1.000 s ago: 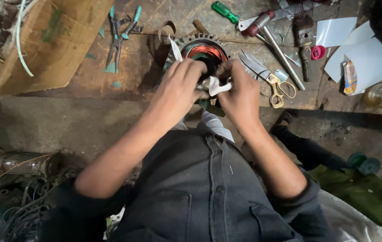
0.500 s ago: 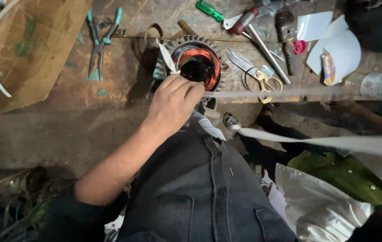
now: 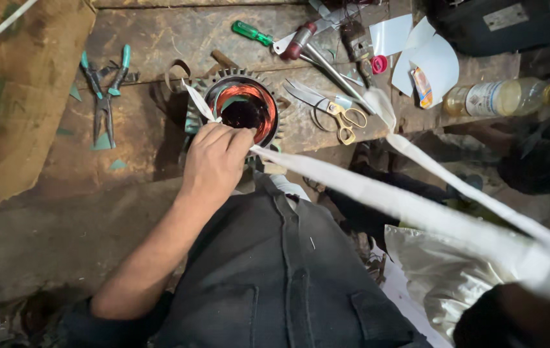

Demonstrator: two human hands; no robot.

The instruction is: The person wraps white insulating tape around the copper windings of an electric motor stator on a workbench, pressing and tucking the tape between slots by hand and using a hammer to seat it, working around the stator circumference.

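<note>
Left hand (image 3: 213,164) lay knuckles-up on the finned motor stator (image 3: 239,109), fingers curled pinching white tape (image 3: 378,193) — a taut strip running toward four o'clock.

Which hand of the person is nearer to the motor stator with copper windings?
Left. The left hand rests on the rim of the motor stator, fingers at its opening. The right hand is out of view at lower right, far from it, pulling the white tape taut.
</note>
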